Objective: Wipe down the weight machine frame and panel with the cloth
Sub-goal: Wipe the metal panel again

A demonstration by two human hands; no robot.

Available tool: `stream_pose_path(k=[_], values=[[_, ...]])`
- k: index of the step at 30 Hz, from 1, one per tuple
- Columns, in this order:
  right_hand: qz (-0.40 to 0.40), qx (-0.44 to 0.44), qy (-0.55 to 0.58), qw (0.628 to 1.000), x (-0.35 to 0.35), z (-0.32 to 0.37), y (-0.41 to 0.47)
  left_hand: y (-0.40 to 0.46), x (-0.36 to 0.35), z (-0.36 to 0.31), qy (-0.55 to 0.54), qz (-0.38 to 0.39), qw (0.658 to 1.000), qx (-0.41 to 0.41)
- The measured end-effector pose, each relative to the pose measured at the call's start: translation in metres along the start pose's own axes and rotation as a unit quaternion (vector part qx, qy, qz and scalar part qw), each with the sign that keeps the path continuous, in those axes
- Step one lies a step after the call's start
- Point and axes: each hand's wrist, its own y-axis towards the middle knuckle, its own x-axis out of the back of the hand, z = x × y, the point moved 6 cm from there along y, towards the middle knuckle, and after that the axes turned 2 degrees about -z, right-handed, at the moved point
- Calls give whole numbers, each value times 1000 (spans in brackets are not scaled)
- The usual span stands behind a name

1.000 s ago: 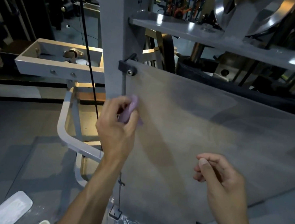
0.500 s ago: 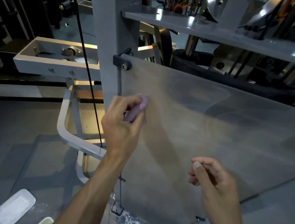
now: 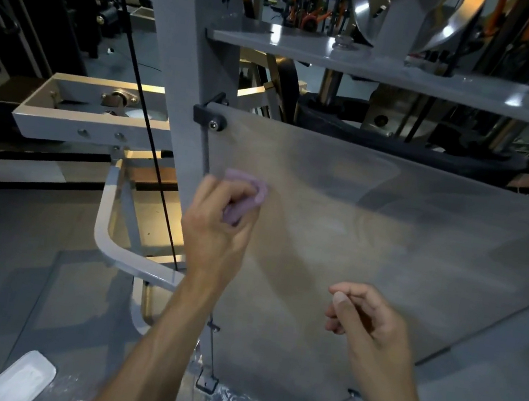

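1. The cloth (image 3: 246,197), a small lilac wad, is pressed against the translucent panel (image 3: 370,235) close to its left edge, below the black corner bracket (image 3: 212,117) that bolts the panel to the frame.
2. The left hand (image 3: 218,228) grips the cloth, fingers curled round it, so that only the top and right side of the wad show.
3. The right hand (image 3: 365,320) hangs near the panel's lower middle, fingers loosely curled, holding nothing; whether it touches the panel cannot be told.
4. The grey upright post (image 3: 187,63) of the frame stands just left of the panel, and a grey crossbeam (image 3: 393,70) runs rightward above it.
5. A black cable (image 3: 149,136) runs down left of the post, past a pale open bracket arm (image 3: 89,131).
6. A curved white tube (image 3: 120,251) bends low on the left, above the grey floor (image 3: 23,285).
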Motion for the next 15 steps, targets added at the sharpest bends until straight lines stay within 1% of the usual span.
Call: stream_pose_path(k=[1, 3, 4, 5, 7, 10, 12, 13, 14, 15], values=[[-4, -1, 2, 1000, 1, 0, 0, -28, -13, 13, 4, 61, 998, 25], [-13, -2, 1, 1000, 6, -2, 1, -82, -35, 44, 4, 175, 981, 80], [-17, -3, -1, 1000, 9, -3, 1, -97, -41, 54, -4, 204, 974, 103], [-20, -5, -4, 1000, 11, -4, 0, -99, -43, 56, -5, 213, 971, 111], [-31, -4, -7, 999, 17, -5, 0, -75, -39, 39, -16, 177, 980, 85], [-29, -12, -1, 1000, 18, -7, -1, -16, -18, -7, -49, 64, 997, 11], [-22, -15, 7, 1000, 15, -7, -2, 0, -13, -22, -56, 15, 998, -11], [-22, -15, 10, 1000, 15, -6, -2, -4, -16, -21, -53, 19, 998, -10], [-23, -14, 12, 1000, 15, -6, -2, -17, -23, -15, -45, 42, 998, -4], [-26, -13, 11, 1000, 16, -6, -2, -37, -33, -5, -35, 83, 996, 8]])
